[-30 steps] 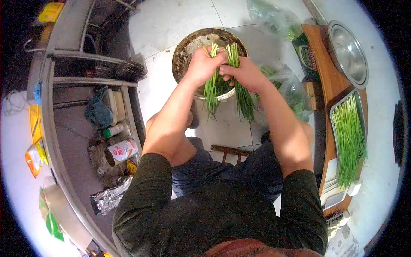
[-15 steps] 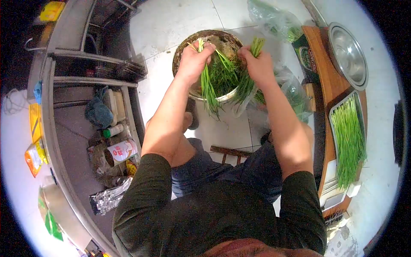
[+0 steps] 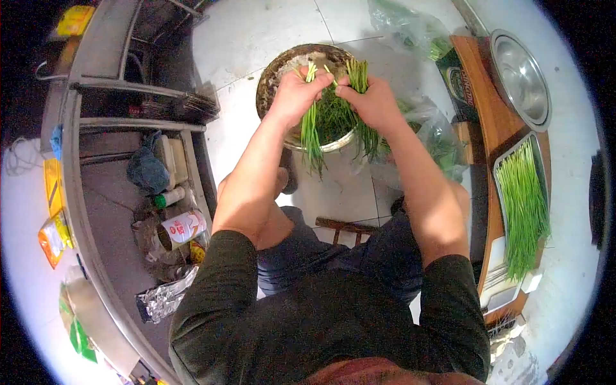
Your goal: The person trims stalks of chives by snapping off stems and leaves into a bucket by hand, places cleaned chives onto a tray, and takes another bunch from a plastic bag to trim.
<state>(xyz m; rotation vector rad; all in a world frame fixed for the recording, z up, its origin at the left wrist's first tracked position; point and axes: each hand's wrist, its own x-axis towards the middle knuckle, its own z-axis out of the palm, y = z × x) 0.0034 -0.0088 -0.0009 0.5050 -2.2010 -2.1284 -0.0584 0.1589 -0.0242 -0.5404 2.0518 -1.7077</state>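
Green, slender stalks [image 3: 311, 136] hang from the gripping left hand [image 3: 295, 97], another green bunch [image 3: 367, 138] from the gripping right hand [image 3: 377, 104], over a round, brown-stained basin [image 3: 332, 147]; likely light, limp, easily bruised, best held near the firmer upper ends.

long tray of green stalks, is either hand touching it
No, the tray lies off to the right, while the left hand and the right hand are both at the round bin, gripping other stalks.
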